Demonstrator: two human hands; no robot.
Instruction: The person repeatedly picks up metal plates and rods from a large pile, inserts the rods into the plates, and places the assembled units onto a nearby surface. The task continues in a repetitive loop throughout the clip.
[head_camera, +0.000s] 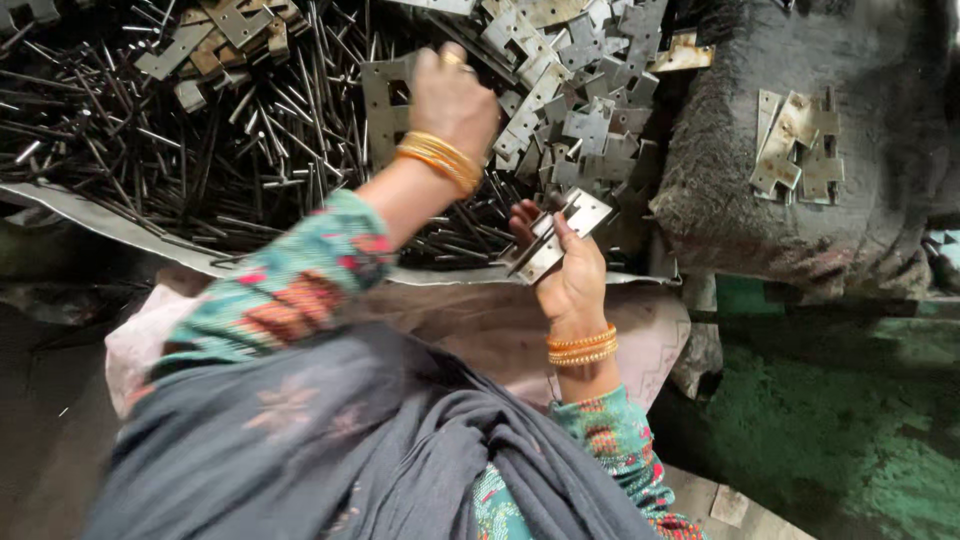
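Note:
My left hand (452, 95) reaches out over the heap and closes its fingers on a flat grey metal hinge plate (388, 100) lying on the dark pins. My right hand (565, 270) is closer to me and holds an assembled metal hinge (555, 235) tilted between thumb and fingers. Gold bangles ring both wrists. A pile of loose hinge plates (580, 100) lies just beyond the right hand.
A large heap of thin dark metal pins (180, 150) covers a sheet at the left. A few finished hinges (795, 150) rest on a rough dark block at the right. Grey and patterned cloth covers my lap; green floor (830, 420) lies at lower right.

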